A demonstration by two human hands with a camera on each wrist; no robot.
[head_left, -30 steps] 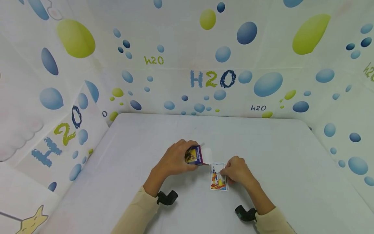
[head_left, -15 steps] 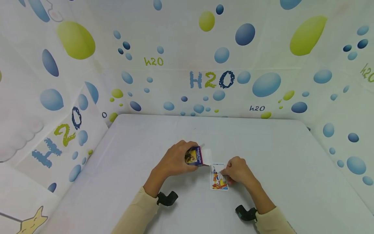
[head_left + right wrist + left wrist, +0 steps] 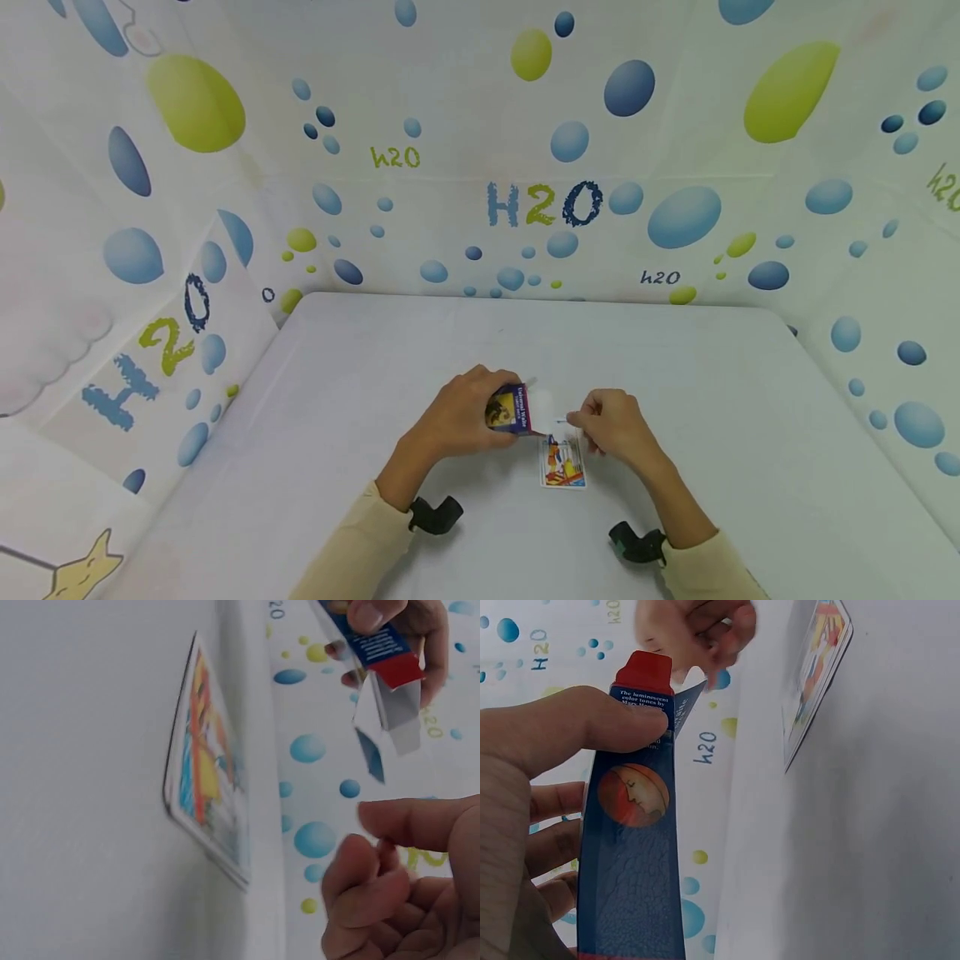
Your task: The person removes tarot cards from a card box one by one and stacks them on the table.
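Note:
In the head view my left hand (image 3: 457, 417) grips a small blue tarot card box (image 3: 507, 409), raised above the table. Its thumb presses the printed side of the box (image 3: 632, 862) in the left wrist view. The box's end is open toward the right, its red tab and white flaps (image 3: 405, 712) sticking out. A thin stack of picture cards (image 3: 562, 467) lies face up on the table, just right of and nearer than the box. Beside the stack's far right corner hovers my right hand (image 3: 617, 425), fingers loosely curled, thumb apart, holding nothing visible. The box's inside is mostly hidden.
A white cloth covers the table (image 3: 360, 358). Around its back and sides hang white sheets (image 3: 450, 108) printed with blue and green drops. A black camera mount sits on each wrist, the left one (image 3: 437, 516) and the right one (image 3: 636, 543).
My right hand has lifted off the card stack and shifted slightly away from me. My left hand and the box have moved slightly right and nearer. The cards stay on the table.

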